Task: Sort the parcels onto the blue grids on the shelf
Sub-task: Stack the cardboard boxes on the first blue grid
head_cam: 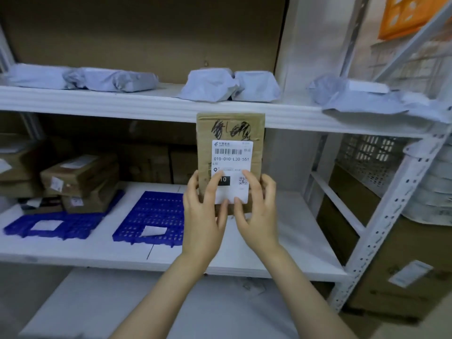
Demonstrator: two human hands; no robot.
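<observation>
Cardboard parcel [230,128] stands upright before the shelf [171,260]; left hand [203,216] and right hand [259,216] grip its lower edges, thumbs on its white label [232,155]. Beyond lie 2 blue grids, middle grid [151,209] and left grid [80,223]; stacked boxes [80,182] sit on the left one. Grey mailer bags [208,86] line the upper board.

Two bare arms show in front of the white shelf [171,263]. The left hand [203,214] and the right hand [256,216] have slim fingers and short, plain nails. The wrists are bare too.
</observation>
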